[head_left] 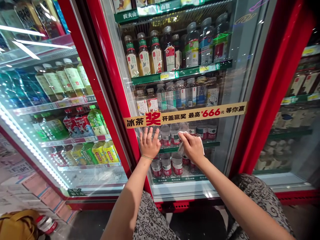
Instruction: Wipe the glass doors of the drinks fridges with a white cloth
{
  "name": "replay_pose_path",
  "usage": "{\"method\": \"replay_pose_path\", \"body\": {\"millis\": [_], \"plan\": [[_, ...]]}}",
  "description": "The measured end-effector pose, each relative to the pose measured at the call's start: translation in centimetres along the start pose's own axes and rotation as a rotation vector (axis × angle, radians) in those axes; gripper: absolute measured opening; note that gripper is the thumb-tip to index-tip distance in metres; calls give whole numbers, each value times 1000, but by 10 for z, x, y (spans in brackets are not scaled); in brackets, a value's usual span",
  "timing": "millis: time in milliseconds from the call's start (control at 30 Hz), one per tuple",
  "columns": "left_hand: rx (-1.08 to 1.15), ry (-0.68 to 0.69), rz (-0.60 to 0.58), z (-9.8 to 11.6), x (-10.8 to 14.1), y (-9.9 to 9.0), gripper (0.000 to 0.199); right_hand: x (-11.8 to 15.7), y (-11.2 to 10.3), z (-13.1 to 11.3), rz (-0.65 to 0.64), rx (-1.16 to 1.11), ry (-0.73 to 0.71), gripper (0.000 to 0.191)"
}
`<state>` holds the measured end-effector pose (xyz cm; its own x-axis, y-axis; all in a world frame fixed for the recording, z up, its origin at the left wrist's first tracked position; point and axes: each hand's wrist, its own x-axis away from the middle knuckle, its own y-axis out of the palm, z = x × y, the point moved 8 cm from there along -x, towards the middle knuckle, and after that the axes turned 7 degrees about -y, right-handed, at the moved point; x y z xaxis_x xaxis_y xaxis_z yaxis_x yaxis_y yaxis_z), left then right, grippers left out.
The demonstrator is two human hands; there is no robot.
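A tall drinks fridge with a glass door (237,133) in a red frame stands in front of me. Across the glass runs a yellow strip (185,115) with printed lettering. Just below its left end, my left hand (150,143) lies against the glass with its fingers spread, holding nothing. To its right, my right hand (192,146) is closed on a white cloth (202,145), which shows beside the fingertips and along the outer edge of the palm. The cloth is at the glass, below the strip. Behind the door, bottles (192,50) stand on several shelves.
Another lit fridge of bottles (75,78) is on the left, and a further one (297,133) on the right. At the lower left are stacked boxes (48,196), a mustard-yellow bag (18,225) and a bottle (47,224) on the floor. My patterned knees (260,200) are close to the fridge.
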<state>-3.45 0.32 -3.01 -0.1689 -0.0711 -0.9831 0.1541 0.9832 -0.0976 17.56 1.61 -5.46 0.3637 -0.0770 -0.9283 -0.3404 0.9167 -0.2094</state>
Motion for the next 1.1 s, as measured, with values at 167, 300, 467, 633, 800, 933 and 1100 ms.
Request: {"method": "replay_pose_path", "body": {"millis": [167,300,467,633,800,933,1100], "plan": [[31,-25,-26,-2,2,3,54,12,-6,26,5,-103,359,43],[26,-15,-4,-1,0,1,56,18,6,23,-106,-263,352,37],[-3,6,21,1,-1,-2,56,34,-3,34,33,-82,495,44],[-7,-7,6,1,-1,-1,54,23,3,9,-80,-110,262,44],[-4,-23,-12,0,0,2,53,12,-11,6,13,28,314,50],[34,-62,-90,-5,3,9,52,1,2,-23,-80,-24,118,56],[35,-57,-75,-4,3,8,53,-4,3,-24,-55,29,168,64]]}}
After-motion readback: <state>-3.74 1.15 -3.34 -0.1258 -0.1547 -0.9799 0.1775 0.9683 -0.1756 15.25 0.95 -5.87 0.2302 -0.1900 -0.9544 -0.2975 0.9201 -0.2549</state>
